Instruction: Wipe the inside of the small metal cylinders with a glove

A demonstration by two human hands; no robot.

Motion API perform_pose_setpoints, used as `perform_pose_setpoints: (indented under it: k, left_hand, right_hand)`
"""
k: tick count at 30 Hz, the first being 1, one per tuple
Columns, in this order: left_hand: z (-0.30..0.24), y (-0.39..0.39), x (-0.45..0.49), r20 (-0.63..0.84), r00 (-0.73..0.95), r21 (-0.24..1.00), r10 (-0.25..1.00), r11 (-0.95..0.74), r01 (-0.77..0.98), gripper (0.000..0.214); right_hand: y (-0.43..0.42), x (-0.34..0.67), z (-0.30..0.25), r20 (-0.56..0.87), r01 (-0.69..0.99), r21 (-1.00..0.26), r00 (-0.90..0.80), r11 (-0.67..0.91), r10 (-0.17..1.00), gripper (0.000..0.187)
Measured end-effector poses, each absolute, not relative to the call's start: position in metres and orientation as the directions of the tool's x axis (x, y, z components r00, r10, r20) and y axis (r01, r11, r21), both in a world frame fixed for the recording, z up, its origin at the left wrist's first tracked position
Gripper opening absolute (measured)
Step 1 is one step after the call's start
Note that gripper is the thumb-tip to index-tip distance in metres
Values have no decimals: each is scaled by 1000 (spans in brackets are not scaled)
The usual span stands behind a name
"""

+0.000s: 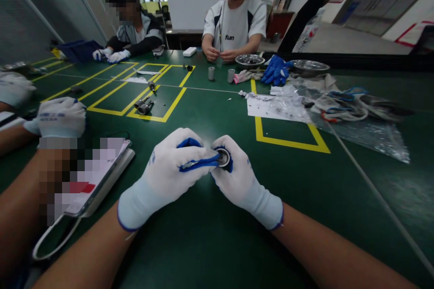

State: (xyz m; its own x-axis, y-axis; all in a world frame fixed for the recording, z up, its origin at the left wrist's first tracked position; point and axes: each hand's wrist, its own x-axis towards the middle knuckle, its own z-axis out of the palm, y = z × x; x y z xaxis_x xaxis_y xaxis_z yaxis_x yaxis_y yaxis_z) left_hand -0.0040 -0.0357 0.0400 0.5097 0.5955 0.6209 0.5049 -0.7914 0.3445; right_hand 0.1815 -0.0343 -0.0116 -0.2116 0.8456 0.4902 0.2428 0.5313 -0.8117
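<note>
- We are pinching a small metal ring between both hands. The right hand is closing its blue-tipped fingers around the rim, and the left hand is pressing in from the other side.
- The ring is hovering low over the table, just in front of us. Its open face is turning up, likely so we can look into it while both hands steady it.
- A thin metal sliver is showing under the left thumb; we cannot tell what it is.
- To our left, one co-worker's glove is resting beside a tablet.
- Farther out, we are counting two grey cups, two steel bowls and one heap of blue gloves. A few metal parts are lying inside a yellow box, probably a marked spot for them.
- Two people are sitting opposite us.
</note>
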Motion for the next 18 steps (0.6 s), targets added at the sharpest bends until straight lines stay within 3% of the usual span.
perform_pose_setpoints:
  k: [4, 11, 18]
  left_hand:
    - [41, -35, -6, 611, 573, 243, 546, -818, 521, 15]
    - [43, -33, -5, 531, 648, 298, 546, -836, 460, 16]
    - [40, -33, -6, 541, 648, 236, 537, -836, 495, 21]
  right_hand:
    - [-35, 181, -10, 519, 221, -787, -267, 576, 812, 14]
    - [-34, 182, -11, 509, 195, -782, -349, 592, 787, 16]
    - [-35, 180, -8, 509, 216, -769, -364, 602, 780, 13]
